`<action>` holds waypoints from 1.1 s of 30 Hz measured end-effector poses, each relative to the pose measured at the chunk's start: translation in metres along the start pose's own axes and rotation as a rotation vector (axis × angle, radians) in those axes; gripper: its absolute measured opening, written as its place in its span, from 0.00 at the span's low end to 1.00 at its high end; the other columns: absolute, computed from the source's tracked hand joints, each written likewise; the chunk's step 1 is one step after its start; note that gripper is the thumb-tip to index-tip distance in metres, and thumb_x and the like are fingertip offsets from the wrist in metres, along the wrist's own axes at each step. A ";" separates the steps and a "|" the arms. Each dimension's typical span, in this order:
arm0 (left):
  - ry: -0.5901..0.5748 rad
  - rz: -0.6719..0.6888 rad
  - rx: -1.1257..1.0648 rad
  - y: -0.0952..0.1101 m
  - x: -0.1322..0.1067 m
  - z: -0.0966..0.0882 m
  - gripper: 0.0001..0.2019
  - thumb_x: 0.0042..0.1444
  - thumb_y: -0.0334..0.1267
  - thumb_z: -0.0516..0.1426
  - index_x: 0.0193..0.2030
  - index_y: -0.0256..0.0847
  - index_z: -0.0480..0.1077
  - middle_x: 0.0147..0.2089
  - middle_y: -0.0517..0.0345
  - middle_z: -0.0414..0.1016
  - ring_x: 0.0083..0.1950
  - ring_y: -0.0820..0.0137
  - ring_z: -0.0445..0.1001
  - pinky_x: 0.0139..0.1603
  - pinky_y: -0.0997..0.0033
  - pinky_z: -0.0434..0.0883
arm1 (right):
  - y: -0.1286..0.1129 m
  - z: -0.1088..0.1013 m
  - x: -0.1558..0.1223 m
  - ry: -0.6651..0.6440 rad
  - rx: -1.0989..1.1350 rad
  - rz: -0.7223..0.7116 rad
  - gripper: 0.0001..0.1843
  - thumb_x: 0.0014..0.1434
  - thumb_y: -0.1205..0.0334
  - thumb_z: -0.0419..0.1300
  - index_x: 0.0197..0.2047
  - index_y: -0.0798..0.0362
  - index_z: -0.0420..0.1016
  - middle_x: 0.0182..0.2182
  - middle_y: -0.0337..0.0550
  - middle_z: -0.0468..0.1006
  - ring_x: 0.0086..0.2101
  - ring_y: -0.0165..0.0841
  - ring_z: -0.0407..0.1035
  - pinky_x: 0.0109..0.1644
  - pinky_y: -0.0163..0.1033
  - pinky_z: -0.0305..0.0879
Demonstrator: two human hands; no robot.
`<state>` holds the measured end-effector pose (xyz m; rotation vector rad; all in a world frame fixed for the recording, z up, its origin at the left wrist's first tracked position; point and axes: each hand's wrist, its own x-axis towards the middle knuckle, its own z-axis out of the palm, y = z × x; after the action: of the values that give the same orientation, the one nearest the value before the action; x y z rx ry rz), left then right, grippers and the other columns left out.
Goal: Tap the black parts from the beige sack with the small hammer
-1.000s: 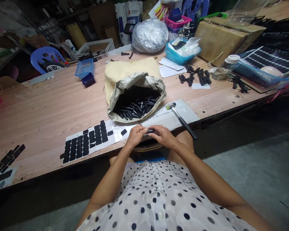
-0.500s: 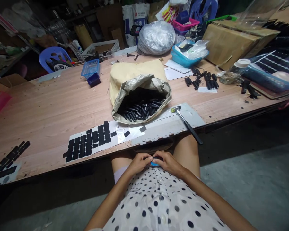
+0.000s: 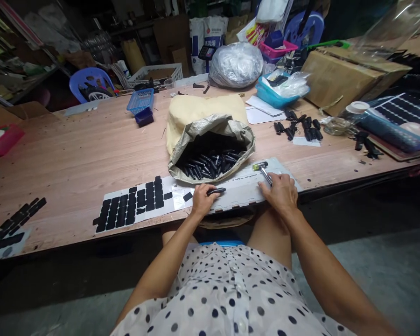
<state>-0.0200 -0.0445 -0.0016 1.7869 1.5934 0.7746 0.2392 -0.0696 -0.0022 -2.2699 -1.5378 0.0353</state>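
Observation:
My left hand [image 3: 203,201] is closed on a slim black plastic piece [image 3: 217,191] and holds it lying at the grey board [image 3: 240,196] along the table's front edge. Over the handle of a small hammer [image 3: 264,173], my right hand [image 3: 282,193] has its fingers wrapped. The hammer's yellow-tipped head lies on the board, and its grip is hidden under the palm. Just behind my hands, an open woven sack [image 3: 199,109] shows many black pieces [image 3: 210,163] inside. To the left of my left hand is a sheet with rows of black stickers [image 3: 129,207].
Black parts [image 3: 310,128] lie in a cluster at the right, near a clear jar [image 3: 357,108] and a cardboard box [image 3: 346,77]. Blue baskets [image 3: 140,100] stand behind the sack to the left. A stuffed plastic bag [image 3: 236,65] sits at the table's far edge.
Both hands have risen from my lap to the board. The left has brought the black piece there; the right has taken hold of the hammer's handle. The view has shifted slightly.

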 end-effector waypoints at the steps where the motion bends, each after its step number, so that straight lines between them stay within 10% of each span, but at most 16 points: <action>1: 0.002 0.018 0.047 -0.001 0.004 0.004 0.08 0.50 0.29 0.67 0.36 0.45 0.80 0.40 0.58 0.79 0.47 0.63 0.73 0.52 0.62 0.71 | 0.004 0.005 0.007 -0.016 -0.044 0.021 0.20 0.60 0.53 0.61 0.52 0.54 0.78 0.46 0.57 0.74 0.46 0.48 0.67 0.47 0.49 0.65; 8: -0.005 0.065 0.159 -0.007 0.005 0.014 0.08 0.52 0.36 0.68 0.40 0.47 0.81 0.43 0.57 0.78 0.49 0.61 0.70 0.53 0.62 0.68 | 0.018 0.007 0.005 0.050 0.089 -0.014 0.13 0.64 0.59 0.52 0.41 0.53 0.77 0.36 0.51 0.75 0.38 0.41 0.68 0.42 0.43 0.64; 16: -0.014 0.038 0.131 -0.005 0.007 0.015 0.07 0.51 0.36 0.69 0.37 0.49 0.81 0.40 0.58 0.78 0.48 0.61 0.70 0.52 0.61 0.68 | -0.042 0.002 -0.065 -0.046 0.570 -0.377 0.17 0.69 0.56 0.49 0.48 0.50 0.77 0.38 0.47 0.80 0.40 0.39 0.74 0.48 0.43 0.71; 33: 0.015 0.025 0.121 -0.001 0.006 0.021 0.06 0.51 0.35 0.68 0.36 0.49 0.81 0.39 0.58 0.78 0.48 0.61 0.69 0.52 0.61 0.68 | -0.054 0.008 -0.079 -0.020 0.435 -0.433 0.23 0.71 0.61 0.47 0.62 0.45 0.75 0.34 0.44 0.73 0.34 0.34 0.72 0.42 0.36 0.72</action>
<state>-0.0043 -0.0400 -0.0153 1.8937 1.6622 0.7172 0.1579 -0.1203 -0.0073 -1.5823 -1.7944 0.2462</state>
